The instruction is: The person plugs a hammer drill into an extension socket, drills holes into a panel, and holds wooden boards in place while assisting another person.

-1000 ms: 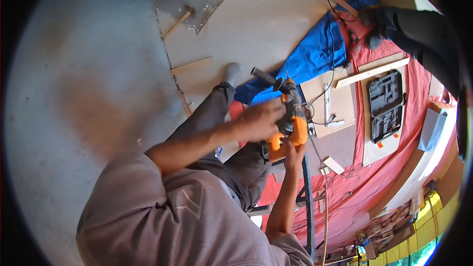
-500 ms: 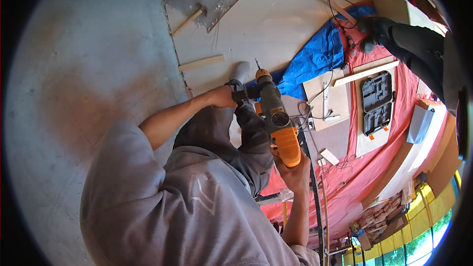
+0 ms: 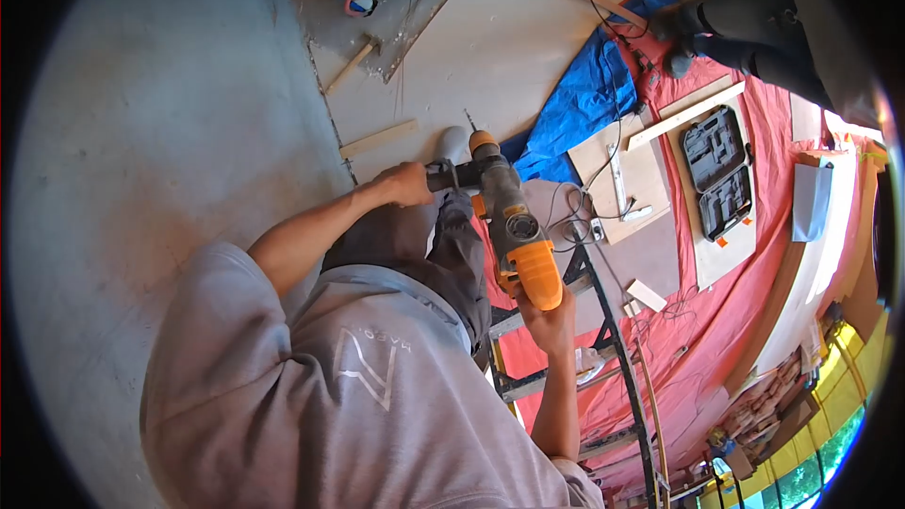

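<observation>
A rotary hammer drill point(image 3: 517, 217) with an orange rear housing and dark grey body is held in front of my torso. Its thin bit point(image 3: 470, 121) points up and slightly left in the view, with no visible contact on anything. My left hand point(image 3: 407, 185) is wrapped round the black side handle point(image 3: 452, 175) near the chuck. At the back end, my right hand point(image 3: 549, 322) grips the main handle, its fingers partly hidden by the orange housing. A light shoe point(image 3: 452, 143) shows just beyond the side handle.
A dark ladder point(image 3: 617, 349) stands beside my right arm. An open tool case point(image 3: 716, 174) lies on a board over red sheeting. Cables point(image 3: 580, 221), a blue tarp point(image 3: 580, 108) and a hammer point(image 3: 353, 66) are around. Another person's legs point(image 3: 749, 28) are at upper right.
The view has shifted, and more of the ladder shows beside my right arm. The drill and both hands appear slightly further left, with the same grip on both handles.
</observation>
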The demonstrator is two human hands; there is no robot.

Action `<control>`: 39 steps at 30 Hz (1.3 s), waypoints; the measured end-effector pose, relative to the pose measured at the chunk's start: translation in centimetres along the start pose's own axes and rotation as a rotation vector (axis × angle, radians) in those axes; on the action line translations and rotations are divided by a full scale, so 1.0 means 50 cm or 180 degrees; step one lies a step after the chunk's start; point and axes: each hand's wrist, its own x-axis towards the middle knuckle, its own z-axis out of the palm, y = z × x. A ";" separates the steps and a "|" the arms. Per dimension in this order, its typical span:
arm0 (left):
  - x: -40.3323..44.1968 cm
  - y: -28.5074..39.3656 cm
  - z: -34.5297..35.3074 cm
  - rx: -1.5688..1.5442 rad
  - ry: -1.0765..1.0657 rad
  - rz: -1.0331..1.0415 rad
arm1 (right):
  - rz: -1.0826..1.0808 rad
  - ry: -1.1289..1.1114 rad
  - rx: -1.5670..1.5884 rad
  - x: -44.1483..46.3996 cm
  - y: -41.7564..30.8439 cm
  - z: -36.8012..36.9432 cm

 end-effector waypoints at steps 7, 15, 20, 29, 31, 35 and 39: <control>0.028 0.023 0.015 0.0506 0.0010 0.0219 | 0.0419 0.0013 0.0458 -0.041 0.061 -0.001; 0.097 -0.047 0.051 0.0610 -0.0197 0.0454 | 0.0357 0.0527 0.0481 -0.038 0.048 0.054; 0.089 -0.047 -0.066 0.0670 -0.0920 0.0259 | 0.0549 0.0713 0.0219 -0.027 -0.044 0.150; 0.089 -0.106 -0.296 0.0922 -0.1566 0.0767 | 0.1133 0.1337 -0.0040 0.049 -0.339 0.336; 0.090 -0.134 -0.302 0.0721 -0.1601 0.0688 | 0.1203 0.1351 -0.0129 0.056 -0.368 0.355; 0.150 -0.183 -0.277 0.0742 -0.1240 0.0826 | 0.0998 0.1181 -0.0169 0.075 -0.350 0.347; 0.155 -0.210 -0.288 0.0733 -0.0836 0.0890 | 0.0950 0.0948 0.0046 0.101 -0.315 0.319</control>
